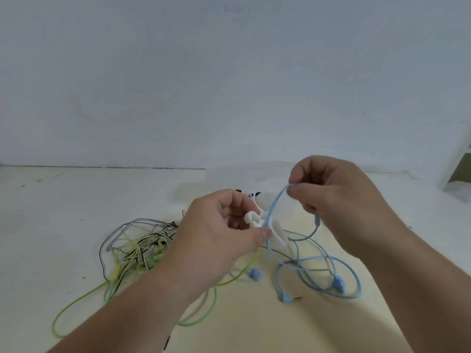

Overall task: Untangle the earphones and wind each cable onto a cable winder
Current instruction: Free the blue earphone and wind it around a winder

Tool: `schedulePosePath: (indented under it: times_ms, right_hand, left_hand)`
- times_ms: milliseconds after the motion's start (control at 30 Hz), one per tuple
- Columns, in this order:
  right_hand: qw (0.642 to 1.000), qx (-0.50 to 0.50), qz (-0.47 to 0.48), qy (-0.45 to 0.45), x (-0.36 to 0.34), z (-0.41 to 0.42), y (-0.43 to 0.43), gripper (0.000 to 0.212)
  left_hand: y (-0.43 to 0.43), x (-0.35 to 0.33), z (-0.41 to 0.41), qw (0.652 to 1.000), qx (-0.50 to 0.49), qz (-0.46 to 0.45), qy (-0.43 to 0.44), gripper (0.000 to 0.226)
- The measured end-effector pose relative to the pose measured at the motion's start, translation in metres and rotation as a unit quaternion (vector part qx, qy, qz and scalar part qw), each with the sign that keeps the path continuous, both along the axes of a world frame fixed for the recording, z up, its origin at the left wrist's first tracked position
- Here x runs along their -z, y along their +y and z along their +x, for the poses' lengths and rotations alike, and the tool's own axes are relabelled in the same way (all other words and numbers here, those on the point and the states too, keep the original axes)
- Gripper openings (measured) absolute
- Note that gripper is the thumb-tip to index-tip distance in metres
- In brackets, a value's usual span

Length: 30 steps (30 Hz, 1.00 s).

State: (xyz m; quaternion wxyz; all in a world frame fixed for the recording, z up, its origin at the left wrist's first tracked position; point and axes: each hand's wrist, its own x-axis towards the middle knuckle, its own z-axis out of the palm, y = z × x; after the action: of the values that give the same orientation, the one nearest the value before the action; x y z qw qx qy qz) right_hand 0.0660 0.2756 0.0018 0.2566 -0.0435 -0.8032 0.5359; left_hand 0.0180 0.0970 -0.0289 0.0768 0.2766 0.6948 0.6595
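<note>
Nearest the person, a green cable (53,326) is looping out below and left of the white cable winder (256,222), toward the counter's (63,200) near edge. Below and right of the winder, the blue earphone cable (272,206) is lying in loose coils, its plug (288,298) resting on the counter. Left of the winder, a black-and-white tangle (142,240) is sitting knotted with green strands. The left hand (221,233) is gripping the winder between thumb and curled fingers, raised off the counter. The right hand (331,194), just right of the winder, is pinching a bend of the blue cable, which is running down across the winder. Beyond, the counter is stretching wide to its far edge against the wall (229,85).
</note>
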Motion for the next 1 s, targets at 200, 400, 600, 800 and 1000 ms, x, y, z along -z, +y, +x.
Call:
schedulePosePath:
  times_ms: [200, 400, 600, 800, 1000]
  right_hand:
    - [0.992, 0.083, -0.068, 0.066, -0.004, -0.001, 0.009, 0.021]
    - [0.957, 0.197, -0.169, 0.13, -0.01, 0.003, 0.024, 0.02]
    - [0.903, 0.276, -0.289, 0.155, -0.016, 0.007, 0.044, 0.02]
    - [0.964, 0.24, -0.112, -0.001, -0.008, 0.0, 0.04, 0.015]
    - [0.968, 0.234, -0.016, -0.088, 0.001, -0.006, 0.042, 0.015]
  left_hand:
    - [-0.007, -0.009, -0.004, 0.999, 0.02, 0.027, -0.017, 0.014]
    - [-0.012, -0.015, -0.007, 1.0, 0.01, 0.021, -0.011, 0.015]
    - [-0.013, -0.012, -0.01, 1.0, 0.025, 0.005, -0.007, 0.015]
    - [-0.011, -0.01, -0.01, 0.998, 0.019, 0.047, -0.033, 0.008]
    - [-0.013, -0.012, -0.011, 0.999, -0.004, 0.044, -0.028, 0.022]
